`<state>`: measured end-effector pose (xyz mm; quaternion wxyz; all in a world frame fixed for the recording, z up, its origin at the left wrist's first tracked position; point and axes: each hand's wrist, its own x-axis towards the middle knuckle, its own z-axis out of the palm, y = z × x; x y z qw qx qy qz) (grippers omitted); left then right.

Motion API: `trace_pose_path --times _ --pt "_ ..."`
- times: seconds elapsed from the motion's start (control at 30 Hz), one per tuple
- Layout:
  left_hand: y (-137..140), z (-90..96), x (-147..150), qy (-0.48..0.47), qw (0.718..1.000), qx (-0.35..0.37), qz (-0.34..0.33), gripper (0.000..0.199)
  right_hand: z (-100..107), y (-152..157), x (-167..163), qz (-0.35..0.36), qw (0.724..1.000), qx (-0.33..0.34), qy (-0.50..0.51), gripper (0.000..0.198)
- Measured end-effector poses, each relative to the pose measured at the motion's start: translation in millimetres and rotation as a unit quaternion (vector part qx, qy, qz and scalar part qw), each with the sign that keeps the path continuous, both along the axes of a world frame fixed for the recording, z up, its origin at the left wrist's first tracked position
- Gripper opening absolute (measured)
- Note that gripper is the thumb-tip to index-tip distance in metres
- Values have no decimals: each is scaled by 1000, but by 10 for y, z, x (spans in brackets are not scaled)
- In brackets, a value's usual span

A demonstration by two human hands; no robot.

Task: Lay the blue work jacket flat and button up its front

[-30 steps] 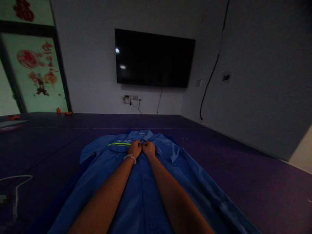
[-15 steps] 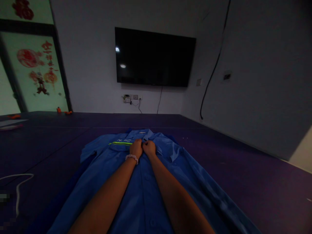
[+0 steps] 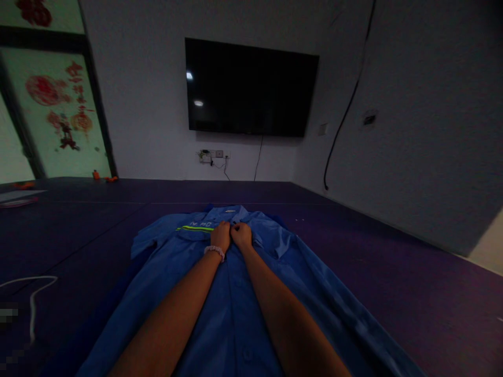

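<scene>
Pinching the upper placket of a blue work shirt (image 3: 236,314), both hands together.

Shirt lies flat on the dark purple mat (image 3: 393,272), long axis near-to-far, collar far. Left hand (image 3: 220,236) and right hand (image 3: 242,235) touch just below the collar, fingers curled onto the cloth, probably at a button; light too dim to confirm. Neither hand nearer.

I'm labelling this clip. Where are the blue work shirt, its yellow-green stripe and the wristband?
blue work shirt (image 3: 231,319), head view, front panel between the forearms
yellow-green stripe (image 3: 195,229), head view, mid-stripe on the chest
wristband (image 3: 214,252), head view, band on the left wrist
</scene>
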<state>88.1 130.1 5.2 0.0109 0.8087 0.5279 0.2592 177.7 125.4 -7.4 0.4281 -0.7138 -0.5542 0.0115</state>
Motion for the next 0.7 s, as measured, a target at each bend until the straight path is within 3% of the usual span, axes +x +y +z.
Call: trace_pose_path --times 0.7 --pt "22 -24 -3 -14 1000 -8 -4 29 -26 34 -3 5 999 20 32 25"
